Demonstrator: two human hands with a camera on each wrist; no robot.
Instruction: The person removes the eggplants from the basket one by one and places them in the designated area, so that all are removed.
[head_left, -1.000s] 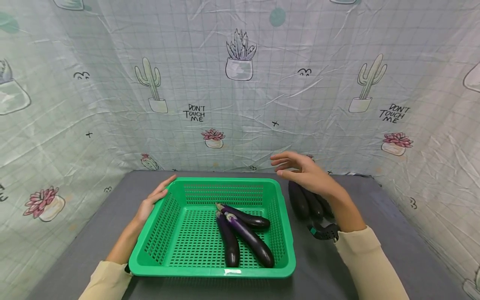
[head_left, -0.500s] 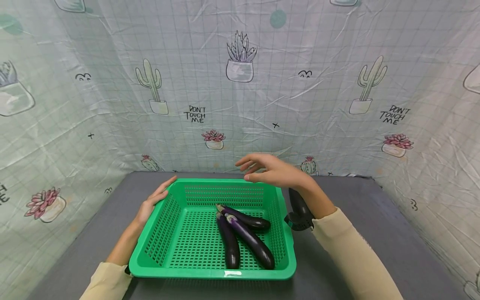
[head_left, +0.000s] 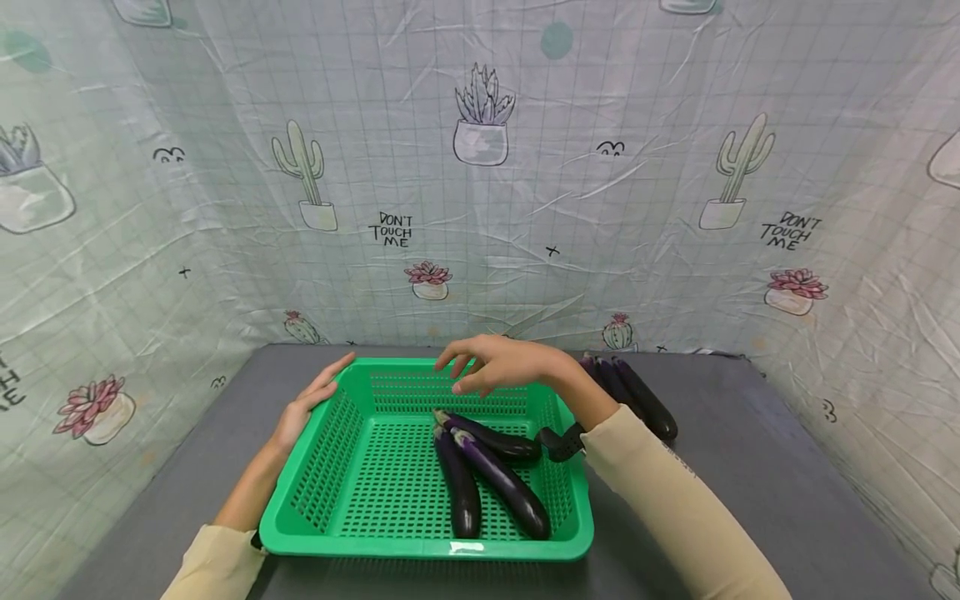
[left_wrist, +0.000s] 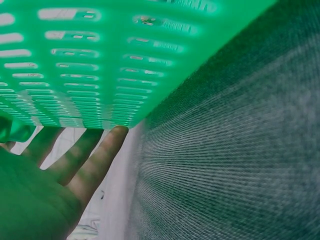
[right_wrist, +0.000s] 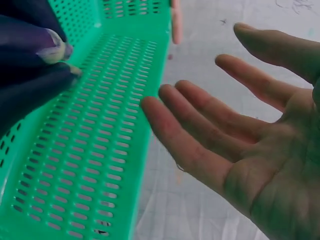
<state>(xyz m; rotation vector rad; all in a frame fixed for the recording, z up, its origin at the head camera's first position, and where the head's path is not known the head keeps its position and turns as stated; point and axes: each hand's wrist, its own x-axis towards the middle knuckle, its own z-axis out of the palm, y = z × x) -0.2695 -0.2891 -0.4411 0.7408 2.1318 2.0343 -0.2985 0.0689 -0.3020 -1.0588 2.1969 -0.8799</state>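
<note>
A green perforated basket (head_left: 390, 546) holds three dark purple eggplants (head_left: 501, 483), their stem ends close together. My left hand (head_left: 300, 408) rests along the basket's left side, and the left wrist view shows its fingers (left_wrist: 100, 155) extended against the outer wall. Over the basket's far right part hangs my right hand (head_left: 502, 365), fingers relaxed and slightly bent, holding nothing. In the right wrist view that hand (right_wrist: 230, 135) is spread beside the basket wall (right_wrist: 100, 130), with eggplant stem ends (right_wrist: 55, 50) at the left.
Several more eggplants (head_left: 645, 400) lie on the grey table (head_left: 750, 483) to the right of the basket, partly behind my right forearm. A patterned cloth (head_left: 480, 208) hangs around the table's back and sides.
My right hand has moved left and lower, from above the eggplants on the table to over the basket, uncovering part of those eggplants. The left hand and the basket have stayed in place.
</note>
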